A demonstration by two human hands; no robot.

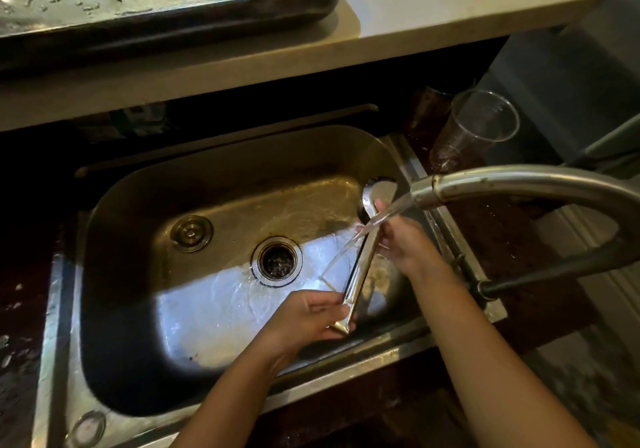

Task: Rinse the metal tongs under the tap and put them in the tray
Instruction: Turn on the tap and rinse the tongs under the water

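The metal tongs point(363, 260) are held slanted over the right part of the steel sink point(145, 205), spoon-shaped tips up and away from me. My left hand point(308, 316) grips their hinged lower end. My right hand point(401, 243) is wrapped around the arms just below the tips. Water streams from the tap point(485, 184) at the right onto the tongs between my hands. The metal tray point(311, 1) sits wet on the raised counter at the top left.
An open drain point(277, 261) and a loose drain plug point(191, 233) lie in the sink's bottom. A clear plastic cup point(478, 129) stands beyond the sink's right corner. The pale counter ledge point(415, 32) overhangs the sink's far side.
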